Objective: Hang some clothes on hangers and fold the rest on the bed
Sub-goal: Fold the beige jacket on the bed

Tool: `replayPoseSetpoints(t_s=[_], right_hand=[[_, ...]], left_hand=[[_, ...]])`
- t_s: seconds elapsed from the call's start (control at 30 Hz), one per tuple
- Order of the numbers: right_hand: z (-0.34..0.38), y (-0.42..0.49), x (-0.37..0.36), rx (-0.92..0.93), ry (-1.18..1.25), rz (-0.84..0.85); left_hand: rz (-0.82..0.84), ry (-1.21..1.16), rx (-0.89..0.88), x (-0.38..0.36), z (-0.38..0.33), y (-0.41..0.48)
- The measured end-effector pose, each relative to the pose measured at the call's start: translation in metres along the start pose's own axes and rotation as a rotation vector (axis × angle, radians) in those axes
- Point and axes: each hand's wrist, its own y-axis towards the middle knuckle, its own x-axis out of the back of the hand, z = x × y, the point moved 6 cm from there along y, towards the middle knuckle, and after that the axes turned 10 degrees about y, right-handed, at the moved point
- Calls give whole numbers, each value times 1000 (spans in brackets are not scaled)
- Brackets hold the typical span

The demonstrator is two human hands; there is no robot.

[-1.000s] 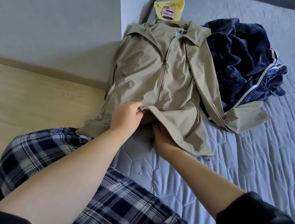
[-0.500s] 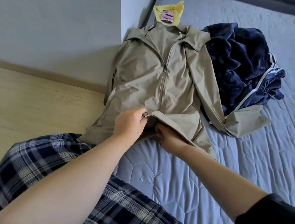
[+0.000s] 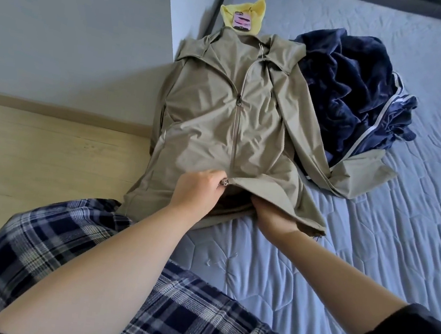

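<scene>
At the left edge of the blue quilted bed (image 3: pixel 371 241), a tan zip-front nylon jacket (image 3: pixel 218 127) lies flat, not yet folded. The left hand (image 3: pixel 197 191) pinches the zip at the hem. The right hand (image 3: pixel 271 214) is under the front flap, fingers hidden, so its grip cannot be told. Early stage, I judge: the rumpled navy fleece heap (image 3: pixel 344 79) is untouched, with one sleeve lying against it. A yellow cloth (image 3: pixel 256 10) and a pink phone (image 3: pixel 241 21) crowd the collar.

One head-worn view looks steeply down and forward from close above the bed (image 3: pixel 371 241), with floor (image 3: pixel 48 159) at left.

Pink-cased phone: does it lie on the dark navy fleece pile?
No, the pink-cased phone lies on a yellow cloth, apart from that pile.
</scene>
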Motion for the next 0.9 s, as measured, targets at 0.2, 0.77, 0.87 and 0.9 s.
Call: replayPoseSetpoints(t_s=[0.2, 0.77, 0.87, 0.9], right_hand=[[3, -34, -18, -11, -414, 533], [-89, -38, 35, -431, -761, 155], [-86, -49, 35, -249, -524, 198], [-83, -53, 33, -161, -535, 203]], left_hand=[[146, 49, -98, -24, -17, -5], [411, 218, -329, -52, -33, -21], [428, 195, -287, -52, -30, -19], [429, 183, -275, -51, -30, -18]])
